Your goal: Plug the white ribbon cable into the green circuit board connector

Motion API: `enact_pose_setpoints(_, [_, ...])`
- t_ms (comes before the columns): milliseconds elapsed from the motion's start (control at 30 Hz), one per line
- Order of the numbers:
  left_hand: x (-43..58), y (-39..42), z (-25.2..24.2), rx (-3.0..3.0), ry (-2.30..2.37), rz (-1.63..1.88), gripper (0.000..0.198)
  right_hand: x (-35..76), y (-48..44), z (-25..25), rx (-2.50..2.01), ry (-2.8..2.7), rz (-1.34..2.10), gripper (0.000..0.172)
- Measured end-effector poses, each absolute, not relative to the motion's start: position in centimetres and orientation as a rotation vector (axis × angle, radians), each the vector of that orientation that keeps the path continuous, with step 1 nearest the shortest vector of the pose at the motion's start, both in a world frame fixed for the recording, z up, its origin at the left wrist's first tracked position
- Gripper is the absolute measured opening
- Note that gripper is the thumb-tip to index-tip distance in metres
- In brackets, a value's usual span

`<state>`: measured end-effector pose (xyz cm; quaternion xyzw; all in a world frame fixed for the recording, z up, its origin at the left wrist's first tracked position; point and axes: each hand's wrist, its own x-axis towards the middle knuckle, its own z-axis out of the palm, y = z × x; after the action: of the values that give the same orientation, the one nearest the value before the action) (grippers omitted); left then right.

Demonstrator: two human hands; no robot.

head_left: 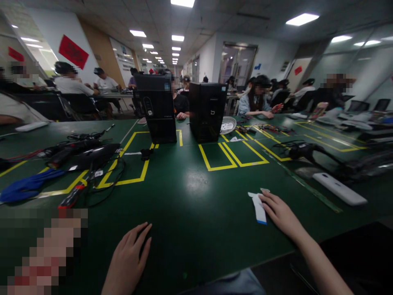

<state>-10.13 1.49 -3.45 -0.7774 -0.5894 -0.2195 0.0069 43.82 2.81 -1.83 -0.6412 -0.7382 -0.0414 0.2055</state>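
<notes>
My left hand point(130, 254) rests on the green table point(190, 229), its fingers stretched and apart, with nothing in it. Farther right, my right hand point(281, 213) has its fingers together on the right edge of a white flat ribbon cable point(260, 209) with a blue end. The cable is folded near its top, and its right side is partly hidden by the fingers. The thumb of that hand does not show clearly.
Two black computer towers point(159, 110) stand mid-table. Cables, a red-and-black screwdriver point(72, 196) and a blue glove point(29, 186) lie left. A white power bank-like block point(339, 188) and black cables lie right. Yellow tape point(222, 167) marks the surface. Several people sit beyond.
</notes>
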Motion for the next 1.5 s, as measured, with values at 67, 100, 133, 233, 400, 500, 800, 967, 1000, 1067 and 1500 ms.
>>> enact_pose_setpoints(67, [-10.0, 1.4, -3.3, -2.424, -1.845, -0.700, 0.046, 41.0, 2.4, -1.6, -1.744, -2.123, -0.090, 0.045])
enact_pose_setpoints(100, [-9.9, 1.4, -3.2, -2.416, -1.848, -0.708, 0.045, 39.6, 2.3, -1.6, -1.722, -2.159, -0.075, 0.044])
enact_pose_setpoints(133, [-9.8, 1.4, -3.1, -2.410, -1.851, -0.714, 0.045, 38.3, 2.2, -1.5, -1.699, -2.192, -0.060, 0.043])
enact_pose_setpoints(233, [-9.5, 1.3, -2.9, -2.404, -1.858, -0.730, 0.042, 35.0, 2.1, -1.5, -1.626, -2.269, -0.016, 0.042])
enact_pose_setpoints(400, [-9.5, 1.2, -2.8, -2.398, -1.870, -0.743, 0.042, 30.5, 2.0, -0.9, -1.520, -2.368, 0.069, 0.044])
enact_pose_setpoints(500, [-9.6, 1.2, -2.8, -2.405, -1.878, -0.727, 0.043, 27.8, 1.8, 0.0, -1.450, -2.437, 0.145, 0.045])
enact_pose_setpoints(800, [-9.4, 1.4, -2.6, -2.404, -1.845, -0.747, 0.041, 19.9, 1.5, 1.4, -1.220, -2.572, 0.469, 0.057])
enact_pose_setpoints(967, [-9.5, 1.4, -2.8, -2.408, -1.840, -0.730, 0.043, 17.2, 1.4, 1.3, -1.099, -2.619, 0.527, 0.067])
enact_pose_setpoints(1000, [-9.6, 1.4, -2.9, -2.412, -1.841, -0.719, 0.044, 17.3, 1.5, 1.4, -1.079, -2.630, 0.522, 0.067])
enact_pose_setpoints(1067, [-9.7, 1.4, -3.1, -2.423, -1.840, -0.694, 0.045, 18.6, 2.1, 1.9, -1.083, -2.631, 0.465, 0.066])
enact_pose_setpoints(1500, [-10.2, 1.8, -3.9, -2.434, -1.895, -0.647, 0.051, 52.2, 5.8, 1.9, -2.689, -1.267, -0.239, 0.068])
